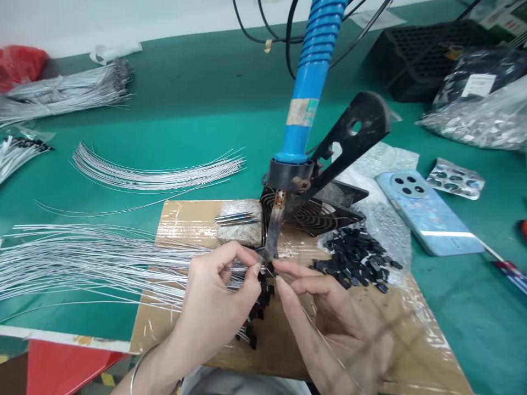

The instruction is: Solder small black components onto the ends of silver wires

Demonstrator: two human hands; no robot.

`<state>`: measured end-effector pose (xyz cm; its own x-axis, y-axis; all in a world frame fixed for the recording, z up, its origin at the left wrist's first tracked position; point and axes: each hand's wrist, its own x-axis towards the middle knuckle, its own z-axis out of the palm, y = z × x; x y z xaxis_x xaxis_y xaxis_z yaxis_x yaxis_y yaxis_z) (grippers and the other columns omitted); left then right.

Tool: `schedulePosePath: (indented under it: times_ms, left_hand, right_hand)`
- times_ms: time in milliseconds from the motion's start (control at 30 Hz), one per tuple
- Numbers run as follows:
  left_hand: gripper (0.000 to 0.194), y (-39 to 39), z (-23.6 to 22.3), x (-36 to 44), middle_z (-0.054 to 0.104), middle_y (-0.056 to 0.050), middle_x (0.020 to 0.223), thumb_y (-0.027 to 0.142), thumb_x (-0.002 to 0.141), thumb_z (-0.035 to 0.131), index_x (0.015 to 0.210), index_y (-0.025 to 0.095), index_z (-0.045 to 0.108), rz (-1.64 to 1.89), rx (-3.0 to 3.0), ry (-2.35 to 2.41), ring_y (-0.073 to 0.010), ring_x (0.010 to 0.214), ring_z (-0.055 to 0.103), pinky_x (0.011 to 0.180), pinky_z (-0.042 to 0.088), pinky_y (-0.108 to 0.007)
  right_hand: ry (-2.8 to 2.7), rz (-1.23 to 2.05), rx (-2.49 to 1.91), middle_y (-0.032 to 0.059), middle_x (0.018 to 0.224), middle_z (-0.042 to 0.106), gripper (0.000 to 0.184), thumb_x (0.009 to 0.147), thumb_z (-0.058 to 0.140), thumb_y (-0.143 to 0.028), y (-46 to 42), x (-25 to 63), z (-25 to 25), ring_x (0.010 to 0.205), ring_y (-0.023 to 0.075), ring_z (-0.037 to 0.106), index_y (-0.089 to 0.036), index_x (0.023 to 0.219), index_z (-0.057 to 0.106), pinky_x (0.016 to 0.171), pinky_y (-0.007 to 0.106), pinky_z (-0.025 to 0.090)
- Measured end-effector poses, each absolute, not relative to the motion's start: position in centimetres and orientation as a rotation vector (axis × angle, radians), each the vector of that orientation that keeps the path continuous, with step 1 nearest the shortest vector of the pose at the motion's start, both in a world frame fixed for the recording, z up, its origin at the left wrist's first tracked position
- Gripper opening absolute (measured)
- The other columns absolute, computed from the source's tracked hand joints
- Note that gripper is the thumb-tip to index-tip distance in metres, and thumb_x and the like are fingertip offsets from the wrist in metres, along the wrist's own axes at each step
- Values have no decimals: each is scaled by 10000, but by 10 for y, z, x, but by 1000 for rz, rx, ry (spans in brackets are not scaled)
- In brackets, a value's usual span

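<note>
Under the tip of the blue soldering iron (309, 93), my left hand (214, 307) pinches a thin silver wire (236, 268). My right hand (329, 312) pinches a small black part (270, 269) against it, above the taped cardboard (181, 219).

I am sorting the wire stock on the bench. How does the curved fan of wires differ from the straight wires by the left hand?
The curved fan of wires is small, bowed and untouched; the straight wires are many more, lie nearly flat, and reach the left hand. Both are thin, silvery and lie on the green table.
</note>
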<state>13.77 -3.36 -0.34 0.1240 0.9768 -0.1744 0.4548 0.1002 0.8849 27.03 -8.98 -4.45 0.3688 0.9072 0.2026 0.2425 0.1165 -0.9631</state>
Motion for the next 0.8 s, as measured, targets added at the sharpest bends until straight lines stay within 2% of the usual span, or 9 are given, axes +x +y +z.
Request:
schedulePosePath:
  times_ms: [367, 600, 800]
  left_hand:
    - [100, -33, -6, 139, 729, -47, 804, 147, 789, 573, 706, 175, 622, 702, 1418, 1461, -171, 742, 643, 602, 462, -254]
    - [106, -33, -5, 138, 714, -30, 765, 138, 791, 570, 707, 173, 625, 697, 1470, 1469, -130, 631, 576, 539, 420, -227]
    - [103, -34, -4, 137, 718, -35, 782, 152, 807, 578, 723, 179, 629, 676, 1493, 1493, -146, 672, 596, 532, 407, -227]
  right_hand:
    - [-1113, 724, -1416, 89, 995, 784, 113, 867, 704, -226, -90, 270, -47, 928, 242, 760, -227, 768, 651, 825, 357, 628]
    - [-1123, 706, -1412, 86, 1001, 781, 103, 862, 706, -186, -91, 270, -46, 916, 227, 758, -221, 781, 653, 836, 342, 617]
    - [-1132, 684, -1408, 70, 1011, 775, 104, 854, 708, -149, -91, 268, -48, 922, 206, 752, -220, 796, 658, 865, 327, 608]
